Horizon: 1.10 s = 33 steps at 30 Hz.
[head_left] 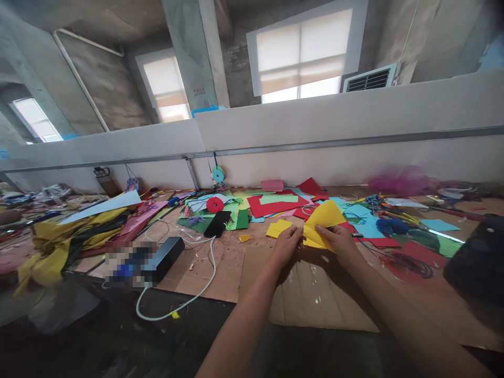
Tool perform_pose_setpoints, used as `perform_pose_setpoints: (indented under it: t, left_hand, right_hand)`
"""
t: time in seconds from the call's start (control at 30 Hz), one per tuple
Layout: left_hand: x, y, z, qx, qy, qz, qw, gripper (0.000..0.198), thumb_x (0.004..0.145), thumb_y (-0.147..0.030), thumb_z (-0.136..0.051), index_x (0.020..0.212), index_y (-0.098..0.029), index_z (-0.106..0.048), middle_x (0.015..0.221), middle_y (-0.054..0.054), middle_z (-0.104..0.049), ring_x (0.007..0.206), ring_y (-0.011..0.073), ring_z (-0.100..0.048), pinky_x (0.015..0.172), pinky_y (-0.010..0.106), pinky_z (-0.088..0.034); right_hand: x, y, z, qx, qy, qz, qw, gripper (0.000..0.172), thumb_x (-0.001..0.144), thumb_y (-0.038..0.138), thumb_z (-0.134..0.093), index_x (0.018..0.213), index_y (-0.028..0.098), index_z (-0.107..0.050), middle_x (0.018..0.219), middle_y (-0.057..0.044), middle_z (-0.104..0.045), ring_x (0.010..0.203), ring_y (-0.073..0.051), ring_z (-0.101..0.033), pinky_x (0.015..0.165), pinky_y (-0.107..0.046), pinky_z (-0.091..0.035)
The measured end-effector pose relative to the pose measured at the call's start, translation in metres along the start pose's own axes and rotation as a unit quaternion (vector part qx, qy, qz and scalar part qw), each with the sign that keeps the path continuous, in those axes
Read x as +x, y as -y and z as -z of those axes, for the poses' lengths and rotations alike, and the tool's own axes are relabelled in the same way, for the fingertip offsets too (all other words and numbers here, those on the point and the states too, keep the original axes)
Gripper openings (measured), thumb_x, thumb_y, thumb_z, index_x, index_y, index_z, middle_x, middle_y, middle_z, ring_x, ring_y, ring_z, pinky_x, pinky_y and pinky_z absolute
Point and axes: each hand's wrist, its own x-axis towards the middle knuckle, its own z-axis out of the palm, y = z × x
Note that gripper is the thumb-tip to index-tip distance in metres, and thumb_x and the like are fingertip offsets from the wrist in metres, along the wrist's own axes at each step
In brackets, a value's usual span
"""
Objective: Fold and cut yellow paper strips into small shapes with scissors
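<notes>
Between my two hands is a bent yellow sheet [325, 218], paper or felt, with its upper part curling over. My left hand [289, 244] pinches its lower left edge. On the other side, my right hand [338, 239] grips the lower right part, thumb on top. Both hands are above a flat piece of brown cardboard [315, 294] at the table's front edge. Just behind my left hand lie smaller yellow pieces [279, 228]. A red sheet [262, 206] and other coloured sheets spread out behind the held one.
A black phone [218, 224] with a white cable [212, 268] lies left of centre, near a dark box [167, 257]. Yellow cloth [94, 228] hangs over the left side. At right are coiled dark cord [409, 263] and a black object [478, 260]. A white partition [334, 163] closes the back.
</notes>
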Motion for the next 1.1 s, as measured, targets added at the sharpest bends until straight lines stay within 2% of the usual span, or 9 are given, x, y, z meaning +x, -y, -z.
perform_pose_setpoints:
  t: [0.33,0.6,0.73,0.97,1.1]
  left_hand:
    - [0.0013,0.0040,0.0008,-0.008,-0.006,0.024,1.000,0.037,0.085,-0.053,-0.049,0.069,-0.020,-0.052,0.060,0.000,-0.056,0.054,0.0113,-0.048,0.055,0.024,-0.036]
    - [0.0018,0.0047,0.0015,-0.016,0.024,0.041,0.999,0.044,0.083,-0.062,-0.049,0.072,-0.020,-0.054,0.062,0.001,-0.058,0.053,0.0112,-0.049,0.052,0.023,-0.035]
    - [-0.0002,0.0020,0.0014,-0.017,0.030,0.038,0.999,0.045,0.082,-0.061,-0.052,0.066,-0.019,-0.052,0.056,-0.001,-0.053,0.049,0.0098,-0.043,0.049,0.023,-0.033]
    - [0.0010,-0.0009,0.0026,-0.010,-0.015,0.030,0.999,0.046,0.082,-0.062,-0.050,0.060,-0.021,-0.045,0.053,-0.003,-0.045,0.049,0.0101,-0.039,0.049,0.024,-0.030]
    - [0.0010,-0.0022,0.0029,-0.001,-0.034,0.019,0.999,0.046,0.081,-0.061,-0.051,0.059,-0.021,-0.045,0.054,-0.003,-0.044,0.052,0.0111,-0.040,0.052,0.024,-0.031]
  right_hand:
    - [0.0013,-0.0022,0.0001,-0.017,-0.027,0.027,0.999,0.035,0.055,0.043,-0.087,0.078,0.020,-0.073,0.081,-0.005,-0.078,0.081,-0.029,-0.072,0.069,-0.035,-0.056]
    - [-0.0021,0.0005,-0.0014,-0.030,0.010,0.017,0.999,0.036,0.054,0.041,-0.088,0.079,0.019,-0.074,0.079,-0.007,-0.078,0.083,-0.032,-0.072,0.069,-0.037,-0.055]
    - [-0.0009,-0.0015,-0.0010,-0.031,0.017,0.017,0.999,0.037,0.054,0.040,-0.089,0.080,0.018,-0.074,0.081,-0.006,-0.078,0.082,-0.031,-0.072,0.071,-0.038,-0.055]
    - [0.0016,-0.0002,-0.0020,-0.015,-0.008,0.030,0.999,0.045,0.057,0.045,-0.087,0.092,0.023,-0.069,0.088,-0.002,-0.077,0.085,-0.026,-0.071,0.073,-0.034,-0.055]
    - [0.0010,0.0002,-0.0021,-0.031,0.000,0.001,1.000,0.039,0.055,0.043,-0.088,0.082,0.020,-0.072,0.083,-0.004,-0.077,0.080,-0.028,-0.072,0.069,-0.035,-0.056]
